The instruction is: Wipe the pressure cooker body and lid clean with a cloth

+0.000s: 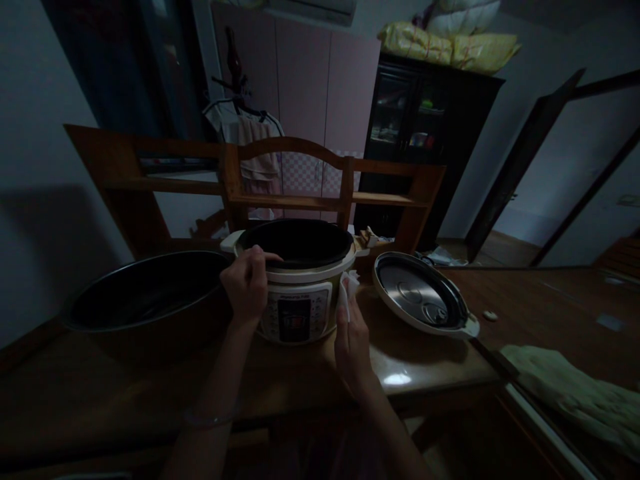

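An electric pressure cooker (pixel 295 313) with a white rim and a front control panel stands lidless on the wooden desk. My left hand (pixel 245 283) is curled at its left front rim, with one finger reaching over the opening; the grip itself is partly hidden. In my right hand (pixel 354 343) is a white tissue (pixel 348 287), pressed between the fingers and the cooker's right front side. To the left sits a large dark inner pot (pixel 145 327). The round cooker lid (pixel 413 293) lies to the right with its metal inside facing up.
Behind the cooker rises a wooden shelf frame (pixel 295 200) along the desk's back. Small wooden-looking items (pixel 367 238) lie near the cooker's right handle. A pale green cloth (pixel 570 387) lies beyond the desk's right edge. The room is dim.
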`<state>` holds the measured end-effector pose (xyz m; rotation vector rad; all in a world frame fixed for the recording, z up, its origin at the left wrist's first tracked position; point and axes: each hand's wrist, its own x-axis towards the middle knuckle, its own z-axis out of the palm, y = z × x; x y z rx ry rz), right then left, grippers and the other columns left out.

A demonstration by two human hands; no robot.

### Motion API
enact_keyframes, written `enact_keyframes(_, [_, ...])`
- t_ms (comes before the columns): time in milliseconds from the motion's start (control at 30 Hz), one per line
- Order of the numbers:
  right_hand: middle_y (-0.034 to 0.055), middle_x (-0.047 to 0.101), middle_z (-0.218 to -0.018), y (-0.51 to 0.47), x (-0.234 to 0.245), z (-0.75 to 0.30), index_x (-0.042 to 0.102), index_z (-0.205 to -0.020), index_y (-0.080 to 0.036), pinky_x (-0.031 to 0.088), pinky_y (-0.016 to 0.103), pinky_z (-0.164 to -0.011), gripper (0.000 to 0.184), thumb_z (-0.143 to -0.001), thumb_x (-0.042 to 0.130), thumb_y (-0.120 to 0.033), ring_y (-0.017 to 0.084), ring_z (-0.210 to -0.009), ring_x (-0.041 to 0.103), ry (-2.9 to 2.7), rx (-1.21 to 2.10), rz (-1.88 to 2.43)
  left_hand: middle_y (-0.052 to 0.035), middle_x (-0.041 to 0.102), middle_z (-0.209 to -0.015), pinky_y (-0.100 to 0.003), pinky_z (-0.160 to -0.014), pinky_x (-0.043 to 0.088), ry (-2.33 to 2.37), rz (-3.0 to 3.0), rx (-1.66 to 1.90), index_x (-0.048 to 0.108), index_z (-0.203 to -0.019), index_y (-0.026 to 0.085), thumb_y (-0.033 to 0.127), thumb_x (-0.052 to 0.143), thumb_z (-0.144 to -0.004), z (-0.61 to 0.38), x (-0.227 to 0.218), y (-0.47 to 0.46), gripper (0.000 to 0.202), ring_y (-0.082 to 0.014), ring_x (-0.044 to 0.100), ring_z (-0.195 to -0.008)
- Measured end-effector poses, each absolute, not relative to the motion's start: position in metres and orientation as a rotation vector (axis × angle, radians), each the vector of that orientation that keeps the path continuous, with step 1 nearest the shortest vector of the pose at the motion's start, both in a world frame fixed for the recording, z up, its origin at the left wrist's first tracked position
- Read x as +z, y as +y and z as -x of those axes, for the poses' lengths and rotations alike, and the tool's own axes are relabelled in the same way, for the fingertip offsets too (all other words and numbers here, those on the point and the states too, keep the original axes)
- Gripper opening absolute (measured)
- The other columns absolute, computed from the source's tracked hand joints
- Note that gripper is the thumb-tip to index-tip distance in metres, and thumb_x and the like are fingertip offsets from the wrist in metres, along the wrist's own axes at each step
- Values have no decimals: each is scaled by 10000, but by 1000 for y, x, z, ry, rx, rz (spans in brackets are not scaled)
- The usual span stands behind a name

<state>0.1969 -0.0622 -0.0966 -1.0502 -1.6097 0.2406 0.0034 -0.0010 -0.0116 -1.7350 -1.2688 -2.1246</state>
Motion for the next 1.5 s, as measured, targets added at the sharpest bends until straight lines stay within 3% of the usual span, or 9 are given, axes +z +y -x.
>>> enact_keyframes(367, [-17,189,-1680,-68,-114,-203,135,-1622,-295,274,541,-1256,562,-1073,229,-223,231,-1556,145,-1782,52,1055,-37,763,-802,-304,-797,490,-1295,1751,-2122,776,-742,225,401,403,-1018,-3,-12,-2,497,-181,695,-804])
enact_keyframes(600, [-30,222,-1670,-69,-126,-211,164,-1614,-308,239,545,-1268,551,-1074,232,-219,214,-1555,117,-1793,98,1066,-33,760,-795,-305,-787,488,-1310,1753,-2114,779,-745,226,404,403,-1020,-3,-11,-4,499,-179,693,-793])
enact_keyframes(1067, [-9,408,-1584,-55,-120,-220,392,-1536,-309,269,472,-1249,473,-1088,291,-426,205,-1514,286,-1422,525,1105,-35,758,-796,-304,-779,480,-1286,1756,-2123,777,-743,227,402,396,-1025,-3,-12,-2,505,-179,693,-799])
enact_keyframes(1300, [-34,267,-1649,-72,-124,-212,273,-1584,-320,206,478,-1271,494,-1094,270,-389,183,-1543,173,-1534,473,1110,-37,750,-783,-301,-777,478,-1271,1734,-2118,772,-738,224,386,387,-1025,-4,-12,-1,507,-174,684,-782])
enact_keyframes(1500, [-6,248,-1657,-79,-137,-211,228,-1602,-301,269,505,-1251,510,-1094,262,-339,207,-1535,208,-1683,302,1184,-37,757,-801,-309,-783,485,-1326,1744,-2106,773,-744,231,416,389,-1022,-3,-12,-3,509,-182,688,-795])
